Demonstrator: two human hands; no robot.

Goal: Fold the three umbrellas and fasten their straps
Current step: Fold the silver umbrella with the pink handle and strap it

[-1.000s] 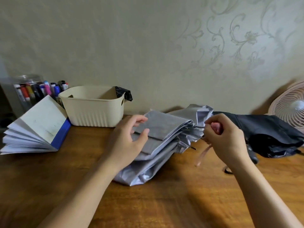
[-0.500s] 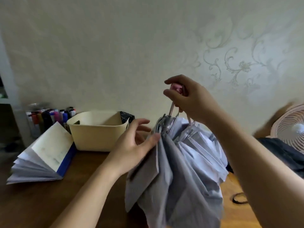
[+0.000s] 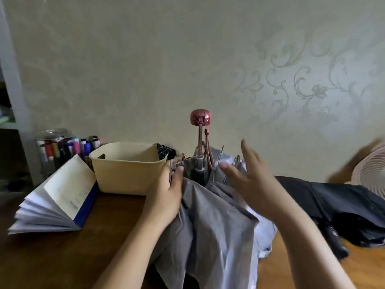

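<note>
A dark wooden table (image 3: 52, 257) is backed by a pale scroll-patterned wall (image 3: 145, 69). The grey fabric umbrella (image 3: 212, 226) is held upright at the table's middle, its lower folds cut off at the near edge and its round pink handle (image 3: 200, 117) uppermost. Its left ribs and cloth are gripped by the left hand (image 3: 168, 195). The blurred right hand (image 3: 250, 184) is spread with straight fingers beside the right ribs; contact cannot be told. A crumpled black umbrella (image 3: 333, 201) lies at the right, partly hidden.

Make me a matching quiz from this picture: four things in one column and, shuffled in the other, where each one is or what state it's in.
Things: 1 grey umbrella; 2 black umbrella; 3 cream basket; 4 right hand.
States: A lying on the table, far right; B open, fingers spread; C held upright by the left hand, pink handle on top; D beside the open book.
Pairs: 1-C, 2-A, 3-D, 4-B.
</note>
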